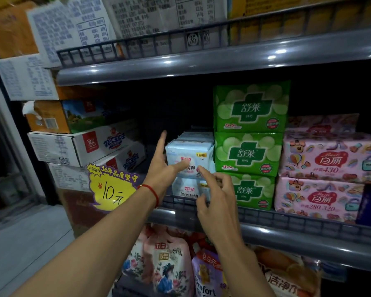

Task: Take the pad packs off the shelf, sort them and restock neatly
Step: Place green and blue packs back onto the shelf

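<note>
Pale blue pad packs [190, 156], frame centre: likely light, soft, slippery film; take by sides. Left hand [163, 166] spread wide, right hand [214, 189] loosely curled, both empty.

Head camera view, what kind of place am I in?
Most likely a small shop aisle: stacked green pad packs on a metal shelf, and a yellow handwritten price tag reading 10 yuan.

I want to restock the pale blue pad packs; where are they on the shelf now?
In the head view the pale blue pad packs are stacked on the middle shelf, immediately left of the green packs, behind both hands.
</note>
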### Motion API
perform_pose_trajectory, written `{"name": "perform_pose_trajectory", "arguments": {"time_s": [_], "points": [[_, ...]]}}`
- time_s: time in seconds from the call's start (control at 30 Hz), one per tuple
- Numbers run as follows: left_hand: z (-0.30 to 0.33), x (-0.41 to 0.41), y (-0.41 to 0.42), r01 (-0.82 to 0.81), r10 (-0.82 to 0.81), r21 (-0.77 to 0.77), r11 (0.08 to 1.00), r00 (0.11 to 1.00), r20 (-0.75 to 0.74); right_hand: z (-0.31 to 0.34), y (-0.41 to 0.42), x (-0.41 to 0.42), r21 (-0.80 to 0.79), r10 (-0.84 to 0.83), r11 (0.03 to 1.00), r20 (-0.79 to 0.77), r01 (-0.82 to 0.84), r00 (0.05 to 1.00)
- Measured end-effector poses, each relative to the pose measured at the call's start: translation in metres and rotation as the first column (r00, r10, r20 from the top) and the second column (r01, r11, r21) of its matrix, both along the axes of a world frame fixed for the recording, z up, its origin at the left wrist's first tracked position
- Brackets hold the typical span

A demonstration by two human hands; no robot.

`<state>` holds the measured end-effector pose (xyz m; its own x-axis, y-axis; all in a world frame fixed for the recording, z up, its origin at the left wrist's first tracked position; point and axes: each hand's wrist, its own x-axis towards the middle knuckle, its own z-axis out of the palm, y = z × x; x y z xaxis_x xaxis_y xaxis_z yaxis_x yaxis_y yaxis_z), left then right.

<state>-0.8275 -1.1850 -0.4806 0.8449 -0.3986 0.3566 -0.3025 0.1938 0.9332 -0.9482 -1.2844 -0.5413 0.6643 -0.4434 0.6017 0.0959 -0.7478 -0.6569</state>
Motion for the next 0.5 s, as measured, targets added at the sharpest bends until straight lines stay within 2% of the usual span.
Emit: {"name": "perform_pose_trajectory", "arguments": {"time_s": [0.13,0.2,0.3,0.37,0.43,0.5], "points": [[0.002,0.001,0.002,-0.063,0.063,0.005,0.998,0.996,-0.065,0.000,-0.003,-0.001,-0.015,0.022,1.000,0.020,-0.022,1.000],[0.001,0.000,0.008,-0.096,0.098,0.044,0.994,0.994,-0.052,0.000,-0.003,-0.002,-0.021,0.028,0.999,0.049,-0.027,0.998],[-0.002,-0.018,0.027,-0.234,0.220,0.136,0.963,0.969,0.108,0.000,-0.001,-0.005,-0.063,0.055,0.997,0.147,-0.046,0.988],[-0.011,-0.039,0.051,-0.343,0.315,0.105,0.934,0.924,0.217,-0.001,0.007,-0.009,-0.101,0.114,0.990,0.165,-0.098,0.980],[-0.030,-0.062,0.084,-0.385,0.353,0.096,0.918,0.903,0.245,-0.006,0.022,-0.014,-0.140,0.210,0.970,0.086,-0.197,0.974],[-0.058,-0.078,0.117,-0.394,0.373,0.098,0.914,0.910,0.183,-0.018,0.040,-0.017,-0.153,0.300,0.938,-0.089,-0.311,0.950]]}}
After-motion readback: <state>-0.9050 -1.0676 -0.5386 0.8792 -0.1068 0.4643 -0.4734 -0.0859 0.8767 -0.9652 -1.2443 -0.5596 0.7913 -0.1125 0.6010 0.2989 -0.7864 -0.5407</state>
